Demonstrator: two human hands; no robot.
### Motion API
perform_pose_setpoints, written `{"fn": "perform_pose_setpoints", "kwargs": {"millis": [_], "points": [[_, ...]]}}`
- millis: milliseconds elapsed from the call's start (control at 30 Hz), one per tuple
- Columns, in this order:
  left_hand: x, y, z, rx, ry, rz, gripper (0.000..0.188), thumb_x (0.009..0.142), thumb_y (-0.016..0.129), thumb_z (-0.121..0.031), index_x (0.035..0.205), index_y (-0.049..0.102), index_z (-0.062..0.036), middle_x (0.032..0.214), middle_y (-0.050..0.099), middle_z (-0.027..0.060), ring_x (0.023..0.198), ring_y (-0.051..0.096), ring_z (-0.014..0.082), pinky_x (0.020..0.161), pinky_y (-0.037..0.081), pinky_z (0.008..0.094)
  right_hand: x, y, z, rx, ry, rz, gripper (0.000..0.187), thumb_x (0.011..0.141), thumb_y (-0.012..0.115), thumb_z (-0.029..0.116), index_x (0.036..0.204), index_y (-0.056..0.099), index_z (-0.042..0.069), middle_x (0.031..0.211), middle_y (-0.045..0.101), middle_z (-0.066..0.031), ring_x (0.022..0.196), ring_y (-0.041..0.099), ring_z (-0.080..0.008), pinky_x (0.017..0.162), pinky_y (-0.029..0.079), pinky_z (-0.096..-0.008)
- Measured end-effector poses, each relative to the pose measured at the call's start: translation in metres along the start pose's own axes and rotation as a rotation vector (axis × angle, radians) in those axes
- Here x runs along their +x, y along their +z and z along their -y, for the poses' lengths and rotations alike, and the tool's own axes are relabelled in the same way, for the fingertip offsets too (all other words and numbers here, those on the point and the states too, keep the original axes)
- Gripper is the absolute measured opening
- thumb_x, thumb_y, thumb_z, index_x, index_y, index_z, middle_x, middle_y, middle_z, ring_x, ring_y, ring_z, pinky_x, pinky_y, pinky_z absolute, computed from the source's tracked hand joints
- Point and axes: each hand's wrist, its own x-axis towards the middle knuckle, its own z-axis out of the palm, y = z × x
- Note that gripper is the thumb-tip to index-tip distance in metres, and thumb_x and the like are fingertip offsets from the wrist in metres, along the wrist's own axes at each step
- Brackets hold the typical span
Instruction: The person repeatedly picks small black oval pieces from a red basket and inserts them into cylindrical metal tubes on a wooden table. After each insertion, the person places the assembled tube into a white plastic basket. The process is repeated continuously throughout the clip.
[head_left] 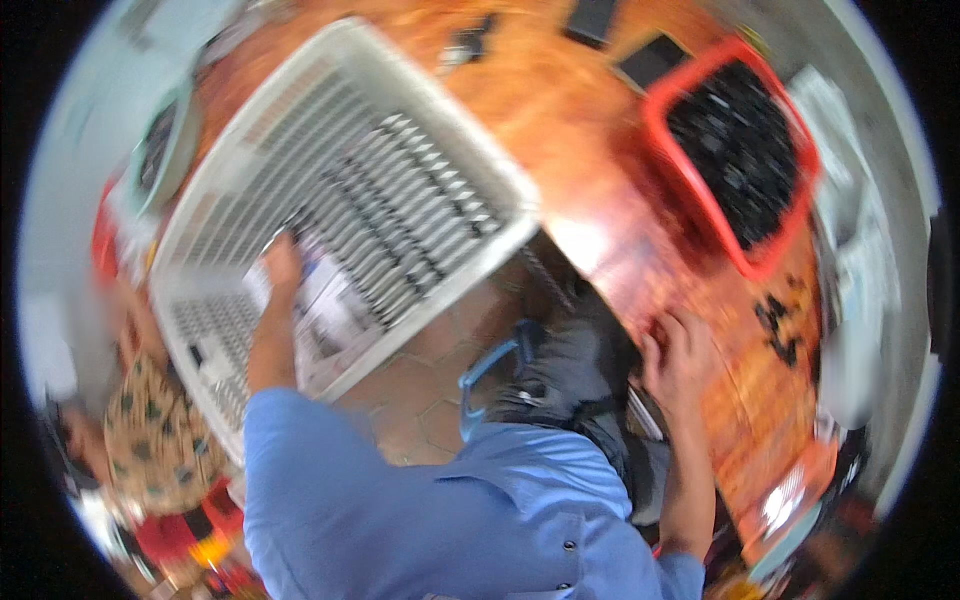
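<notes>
A large white slatted plastic basket stands at the left, beside the table. Inside it lie several rows of slim silver parts with black ends, side by side. My left hand reaches into the basket at the left end of these rows. Its fingers look closed around something small and dark, but blur hides what it is. White printed paper or packaging lies in the basket just right of that hand. At the table's near edge rests my right hand, fingers loosely spread and bent, with nothing visible in them.
A red tray heaped with small black parts stands on the orange wooden table. Loose black pieces lie nearer. Dark flat objects sit at the far side. Another person is at the left, near a pale green bowl.
</notes>
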Motion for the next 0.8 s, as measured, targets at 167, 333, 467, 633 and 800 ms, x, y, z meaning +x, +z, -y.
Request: {"fn": "perform_pose_setpoints", "kwargs": {"millis": [167, 333, 467, 633, 800], "points": [[-0.004, 0.0, 0.019, 0.043, 0.069, 0.046, 0.038, 0.088, 0.06, -0.007, 0.125, 0.063, -0.0022, 0.115, 0.068, 0.0234, 0.109, 0.064, 0.0411, 0.093, 0.051, 0.05, 0.0, -0.002, -0.008, 0.005, -0.085, -0.03, 0.028, 0.08, 0.075, 0.016, 0.103, 0.064, 0.004, 0.108, 0.062, -0.0135, 0.101, 0.061, -0.0319, 0.086, 0.049, -0.0434], [0.01, -0.016, 0.014, 0.136, 0.196, 0.064, 0.049, 0.086, 0.069, -0.012, 0.132, 0.057, -0.0027, 0.122, 0.062, 0.0215, 0.11, 0.062, 0.0445, 0.092, 0.049, 0.0511, -0.008, 0.001, -0.016, 0.085, -0.073, -0.073, 0.029, 0.082, 0.072, 0.017, 0.105, 0.062, 0.003, 0.111, 0.06, -0.0136, 0.099, 0.059, -0.031, 0.086, 0.048, -0.0412], [0.012, -0.065, -0.015, 0.117, 0.113, 0.153, 0.042, 0.087, 0.066, -0.007, 0.128, 0.056, -0.0004, 0.124, 0.06, 0.0219, 0.115, 0.058, 0.0442, 0.094, 0.047, 0.0505, -0.01, 0.006, -0.015, 0.124, -0.073, -0.104, 0.028, 0.084, 0.071, 0.017, 0.105, 0.061, 0.002, 0.109, 0.059, -0.014, 0.1, 0.058, -0.0309, 0.087, 0.048, -0.0412], [0.027, -0.091, 0.01, 0.138, 0.142, -0.005, 0.038, 0.09, 0.062, -0.005, 0.128, 0.057, 0.0001, 0.124, 0.061, 0.0214, 0.113, 0.059, 0.0427, 0.095, 0.047, 0.0485, -0.013, 0.007, -0.019, 0.124, -0.103, -0.139, 0.025, 0.081, 0.071, 0.017, 0.098, 0.06, 0.002, 0.106, 0.058, -0.0137, 0.099, 0.057, -0.0304, 0.085, 0.047, -0.0415], [0.064, -0.134, 0.023, 0.135, 0.125, -0.352, 0.037, 0.097, 0.06, -0.014, 0.132, 0.06, -0.0019, 0.124, 0.063, 0.0223, 0.111, 0.062, 0.0392, 0.091, 0.049, 0.0469, -0.017, 0.01, -0.021, 0.218, -0.1, -0.194, 0.028, 0.078, 0.076, 0.018, 0.097, 0.06, 0.004, 0.102, 0.057, -0.0115, 0.099, 0.056, -0.0295, 0.087, 0.045, -0.0414]]}}
